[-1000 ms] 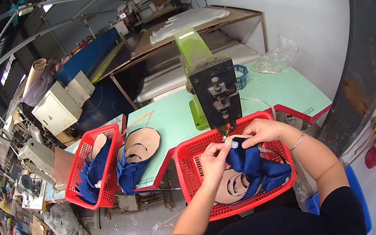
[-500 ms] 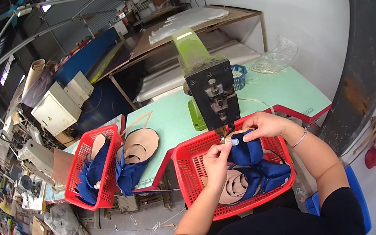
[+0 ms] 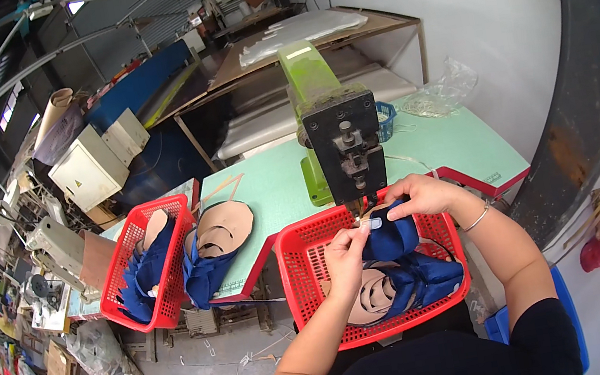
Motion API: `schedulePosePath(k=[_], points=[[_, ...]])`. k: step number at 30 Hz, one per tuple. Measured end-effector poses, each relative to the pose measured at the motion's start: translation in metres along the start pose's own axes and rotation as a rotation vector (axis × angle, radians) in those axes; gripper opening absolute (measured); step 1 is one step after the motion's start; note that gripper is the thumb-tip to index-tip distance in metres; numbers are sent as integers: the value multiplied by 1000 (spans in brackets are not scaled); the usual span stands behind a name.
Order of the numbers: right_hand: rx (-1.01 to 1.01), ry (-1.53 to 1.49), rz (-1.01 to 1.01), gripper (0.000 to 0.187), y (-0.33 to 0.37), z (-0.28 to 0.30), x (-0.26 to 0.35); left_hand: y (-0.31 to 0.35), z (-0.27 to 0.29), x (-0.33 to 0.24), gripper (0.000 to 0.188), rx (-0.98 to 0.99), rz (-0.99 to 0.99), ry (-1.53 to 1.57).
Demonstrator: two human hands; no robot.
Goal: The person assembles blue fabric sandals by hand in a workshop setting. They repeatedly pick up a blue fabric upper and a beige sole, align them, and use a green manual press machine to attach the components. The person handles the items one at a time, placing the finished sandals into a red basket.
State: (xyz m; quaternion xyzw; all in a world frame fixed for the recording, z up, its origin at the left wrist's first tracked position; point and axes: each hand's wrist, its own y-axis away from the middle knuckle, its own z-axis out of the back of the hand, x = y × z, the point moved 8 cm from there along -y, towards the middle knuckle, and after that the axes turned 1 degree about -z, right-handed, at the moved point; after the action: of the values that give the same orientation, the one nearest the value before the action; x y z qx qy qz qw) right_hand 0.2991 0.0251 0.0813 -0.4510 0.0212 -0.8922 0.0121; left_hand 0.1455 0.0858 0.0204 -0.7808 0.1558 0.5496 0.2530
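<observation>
My left hand (image 3: 346, 247) and my right hand (image 3: 420, 194) hold a dark blue shoe upper piece (image 3: 390, 238) just under the black head of a green press machine (image 3: 340, 146). The left fingers pinch the piece's near edge by a small pale tab; the right hand grips its far top. Below it sits a red plastic basket (image 3: 297, 258) on my lap, holding more blue pieces and tan cut-out pieces (image 3: 369, 298).
The light green worktable (image 3: 276, 183) has red edging. On its left lie a pile of tan and blue pieces (image 3: 214, 240) and a second red basket (image 3: 139, 269) of the same. A small blue basket (image 3: 384, 121) and clear plastic bag (image 3: 442, 94) sit behind the machine.
Both hands have kept the blue piece beneath the machine head, shifting it slightly; the left fingers now pinch closer to the pale tab.
</observation>
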Motion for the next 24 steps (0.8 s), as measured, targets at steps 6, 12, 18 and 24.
schedulePosePath(k=[6,12,18,24], points=[[4,25,-22,33,2,2,8,1,-2,-4,16,18,-3,0],[-2,10,24,33,0,1,6,2,-2,-4,16,21,13,-4],[19,2,-58,30,4,4,5,0,-3,-1,15,20,13,1],[25,-25,-2,29,6,5,16,0,-5,1,13,7,46,89]])
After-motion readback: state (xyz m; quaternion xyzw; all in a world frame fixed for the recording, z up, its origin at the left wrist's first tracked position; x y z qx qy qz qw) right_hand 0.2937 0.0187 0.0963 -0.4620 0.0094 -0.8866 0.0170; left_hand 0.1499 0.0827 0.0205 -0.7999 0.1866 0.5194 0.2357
